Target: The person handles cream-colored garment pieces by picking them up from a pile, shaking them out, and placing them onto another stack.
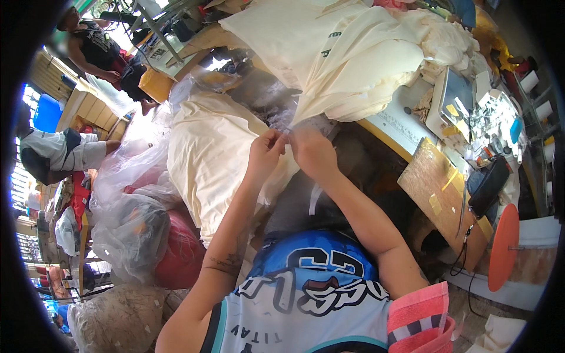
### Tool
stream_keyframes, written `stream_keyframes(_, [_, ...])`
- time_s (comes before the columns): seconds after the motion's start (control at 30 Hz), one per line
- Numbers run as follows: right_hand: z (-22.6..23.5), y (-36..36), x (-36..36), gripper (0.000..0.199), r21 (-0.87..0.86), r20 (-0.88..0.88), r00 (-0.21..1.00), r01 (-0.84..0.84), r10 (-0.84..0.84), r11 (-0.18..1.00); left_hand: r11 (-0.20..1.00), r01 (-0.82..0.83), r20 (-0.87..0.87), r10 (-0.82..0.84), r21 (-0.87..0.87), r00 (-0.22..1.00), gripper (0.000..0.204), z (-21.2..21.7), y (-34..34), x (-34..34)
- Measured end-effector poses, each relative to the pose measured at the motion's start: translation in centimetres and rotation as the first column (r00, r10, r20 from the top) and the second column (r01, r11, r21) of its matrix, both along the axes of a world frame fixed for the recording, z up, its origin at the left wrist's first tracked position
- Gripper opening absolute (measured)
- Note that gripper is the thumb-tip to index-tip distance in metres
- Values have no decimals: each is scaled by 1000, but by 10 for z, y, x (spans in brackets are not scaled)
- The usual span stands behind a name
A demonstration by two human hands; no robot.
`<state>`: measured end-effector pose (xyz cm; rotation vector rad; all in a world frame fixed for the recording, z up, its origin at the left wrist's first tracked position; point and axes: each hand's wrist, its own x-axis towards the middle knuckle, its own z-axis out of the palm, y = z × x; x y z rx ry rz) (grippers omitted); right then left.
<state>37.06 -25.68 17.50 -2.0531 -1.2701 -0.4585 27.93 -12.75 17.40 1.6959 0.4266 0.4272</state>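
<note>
The upper cream cloth (359,59) is found lying partly over the pale table (395,120), with one end narrowed to a point at the hands, which are held close together in front of the body. The left hand (265,153) is closed in a fingertip pinch; what lies between its fingers cannot be made out. The right hand (313,154) is blurred, but its fingers appear to be gripping the tip of the cloth. It is judged that the edge is best worked in small fingertip pinches, with the bulk left supported so that the tip is not dragged askew. Light, even tension is advised. The second cream cloth (206,147), draped just to the left, should be kept clear of the grip; whether the two are joined cannot be told. At the table's right end, a pale machine (450,106) is noted beside small clutter. Nearer the body, a wooden board (438,197) is seen at a slant, with a black pouch (489,187) by its right edge and an orange disc (504,247) beyond. At left, clear plastic bags (126,229) are heaped beside a red sack (183,256). Two persons are observed in the background.
</note>
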Motion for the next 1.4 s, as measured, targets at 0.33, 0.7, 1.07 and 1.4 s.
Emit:
stream_keyframes(0.33, [-12, -52, -12, 17, 56, -104, 987, 130, -124, 990, 958, -45, 6, 45, 284, 999, 23, 19, 0, 7])
stream_keyframes(0.7, [-1, -96, -18, 23, 88, -319, 933, 202, -165, 975, 905, 61, -125, -8, 421, 992, 48, 80, 8, 96])
stream_keyframes(1.07, [41, -2, 10, 30, 405, -909, -103, 17, 404, 914, 886, 216, -162, -162, 410, 973, 42, 101, 25, 94])
stream_keyframes(1.4, [37, -64, 1, 29, 211, -970, 141, 90, 197, 973, 982, -25, 48, 16, 190, 999, 33, 116, 8, 63])
